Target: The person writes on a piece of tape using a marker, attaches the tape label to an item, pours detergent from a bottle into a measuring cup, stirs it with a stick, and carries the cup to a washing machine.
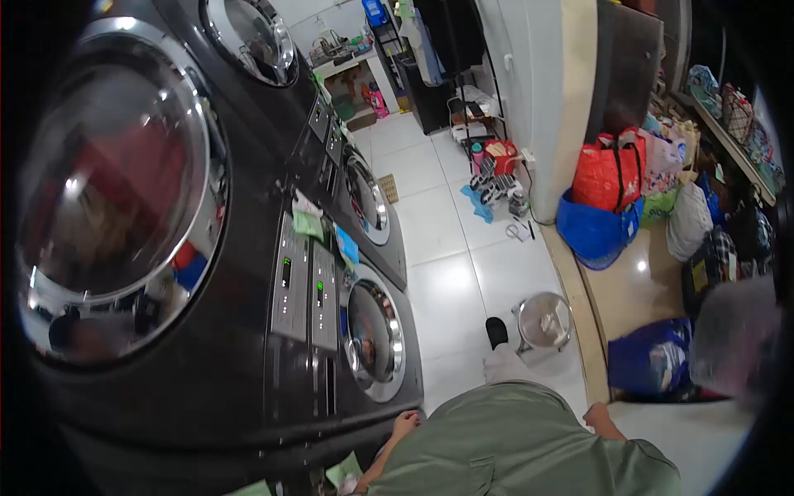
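Four round glass doors are recorded on the bank of black laundry machines, all left of the round stool (546,321). Farthest left of the stool, dark red fabric is seen behind the glass of the large upper door (116,178). A second upper door (251,40) is found beyond it, left of and past the stool. Two control panels (322,289) with lit green digits are mounted left of the stool. The far lower door (366,201) is located left of and beyond the stool; the near front-loader (375,333) is set directly left of it, door closed.

The left hand (405,424) is observed left of and nearer than the stool, just beside the near front-loader, with fingers loosely curled; whether anything is gripped cannot be told. The olive-green shirt (513,430) is seen nearer than the stool. A dark shoe (496,332) is noted just left of it.

The right hand (597,413) is placed right of and nearer than the stool, by the step edging (579,318); it is partly hidden, and its grip cannot be told. Beyond and right of the stool, a red bag (608,178) is stacked on a blue bag (591,236). A dark-blue bag (633,355) is found right of the stool.
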The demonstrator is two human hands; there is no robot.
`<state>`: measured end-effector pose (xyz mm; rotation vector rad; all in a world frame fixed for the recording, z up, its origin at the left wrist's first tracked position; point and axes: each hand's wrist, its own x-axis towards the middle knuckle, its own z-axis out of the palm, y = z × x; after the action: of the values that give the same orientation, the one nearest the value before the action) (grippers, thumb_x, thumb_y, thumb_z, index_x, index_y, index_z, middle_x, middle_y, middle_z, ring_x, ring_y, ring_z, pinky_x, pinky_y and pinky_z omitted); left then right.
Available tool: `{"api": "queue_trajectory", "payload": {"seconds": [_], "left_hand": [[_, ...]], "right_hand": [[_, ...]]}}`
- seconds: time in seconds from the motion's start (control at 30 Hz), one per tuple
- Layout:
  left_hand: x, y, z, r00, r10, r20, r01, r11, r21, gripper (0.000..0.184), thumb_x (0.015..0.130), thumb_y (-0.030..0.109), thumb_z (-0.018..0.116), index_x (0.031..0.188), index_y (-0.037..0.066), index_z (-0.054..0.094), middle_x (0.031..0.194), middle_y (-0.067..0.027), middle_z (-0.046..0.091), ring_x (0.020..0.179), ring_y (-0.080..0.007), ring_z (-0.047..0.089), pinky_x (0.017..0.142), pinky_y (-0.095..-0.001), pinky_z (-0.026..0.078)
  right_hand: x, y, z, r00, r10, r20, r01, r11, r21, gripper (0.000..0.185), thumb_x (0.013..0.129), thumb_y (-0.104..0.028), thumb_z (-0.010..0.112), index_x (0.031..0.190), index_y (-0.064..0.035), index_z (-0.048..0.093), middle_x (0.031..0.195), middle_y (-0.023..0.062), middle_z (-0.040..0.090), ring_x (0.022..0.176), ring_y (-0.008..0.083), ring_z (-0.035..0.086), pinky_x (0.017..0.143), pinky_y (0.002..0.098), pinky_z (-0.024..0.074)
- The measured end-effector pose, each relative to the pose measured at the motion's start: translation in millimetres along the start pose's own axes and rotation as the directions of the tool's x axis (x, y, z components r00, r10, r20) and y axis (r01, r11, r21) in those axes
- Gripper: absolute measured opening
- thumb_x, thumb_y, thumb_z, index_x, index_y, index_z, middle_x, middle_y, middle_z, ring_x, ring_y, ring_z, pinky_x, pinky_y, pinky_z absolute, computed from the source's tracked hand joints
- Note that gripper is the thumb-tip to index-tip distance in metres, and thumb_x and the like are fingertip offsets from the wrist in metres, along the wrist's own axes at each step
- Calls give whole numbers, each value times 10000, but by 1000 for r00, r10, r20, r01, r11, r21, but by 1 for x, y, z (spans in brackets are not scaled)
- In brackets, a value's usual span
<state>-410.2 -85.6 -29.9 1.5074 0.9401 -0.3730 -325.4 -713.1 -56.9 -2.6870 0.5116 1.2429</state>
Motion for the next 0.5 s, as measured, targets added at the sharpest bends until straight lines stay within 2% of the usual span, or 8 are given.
{"api": "queue_trajectory", "payload": {"seconds": [0.1, 0.13, 0.2, 0.23, 0.3, 0.37, 0.43, 0.5], "left_hand": [[65, 64, -2, 1000, 23, -21, -22, 997, 75, 331, 936, 208, 616, 1175, -21, 627, 1074, -113, 686, 939, -182, 679, 800, -307, 544], [79, 84, -4, 997, 39, -61, -31, 990, 136, 354, 914, 258, 637, 1155, -1, 650, 1048, -110, 703, 941, -193, 682, 805, -323, 542], [130, 88, -8, 983, 158, -92, -114, 922, 371, 391, 884, 336, 659, 1108, 17, 682, 1026, -106, 720, 924, -206, 685, 808, -340, 538], [138, 106, -7, 991, 117, -64, -83, 917, 389, 396, 883, 357, 656, 1092, 22, 691, 1014, -111, 723, 919, -212, 686, 804, -347, 536], [161, 146, -4, 999, 50, -5, -43, 903, 428, 410, 880, 397, 649, 1058, 32, 708, 992, -119, 730, 908, -226, 690, 797, -361, 531], [200, 176, 1, 994, 89, -63, -32, 789, 613, 410, 905, 404, 610, 1000, 19, 713, 909, -148, 726, 832, -236, 693, 747, -381, 526], [215, 220, 3, 983, 103, -149, -42, 930, 366, 461, 915, 430, 568, 917, -14, 690, 824, -182, 701, 705, -274, 675, 683, -424, 510], [230, 281, 19, 942, 120, -312, -18, 951, 309, 393, 874, 350, 584, 1018, 0, 688, 930, -202, 700, 910, -322, 686, 838, -426, 519]], "right_hand": [[30, -75, -79, 993, 71, -96, -61, 993, 98, 308, 749, -141, 687, 1001, 36, 696, 1114, 248, 665, 1057, 363, 651, 900, 423, 523], [80, -90, -94, 998, 25, -65, -28, 999, -33, 364, 749, -167, 702, 1062, 18, 683, 1141, 244, 655, 1067, 364, 648, 915, 433, 516], [153, -129, -163, 993, -38, -110, 41, 999, 20, 310, 746, -188, 679, 954, 41, 700, 1018, 265, 676, 985, 396, 662, 844, 441, 534], [175, -149, -191, 991, -65, -121, 70, 997, 41, 298, 745, -198, 667, 901, 52, 708, 957, 275, 686, 944, 413, 670, 809, 445, 544], [226, -217, -267, 897, -154, -414, 193, 980, 54, 310, 827, -238, 637, 904, 54, 706, 892, 263, 695, 875, 393, 693, 792, 445, 550], [257, -298, -360, 864, -277, -421, 262, 960, -94, 326, 905, -244, 594, 920, 65, 698, 837, 256, 696, 796, 362, 710, 708, 441, 562], [276, -376, -444, 857, -348, -381, 422, 897, 130, 308, 923, -234, 592, 880, 58, 678, 792, 225, 690, 710, 321, 703, 631, 435, 550], [300, -470, -502, 831, -438, -344, 541, 779, 317, 283, 926, -219, 603, 834, 44, 651, 755, 191, 676, 635, 278, 678, 566, 422, 530]]}}
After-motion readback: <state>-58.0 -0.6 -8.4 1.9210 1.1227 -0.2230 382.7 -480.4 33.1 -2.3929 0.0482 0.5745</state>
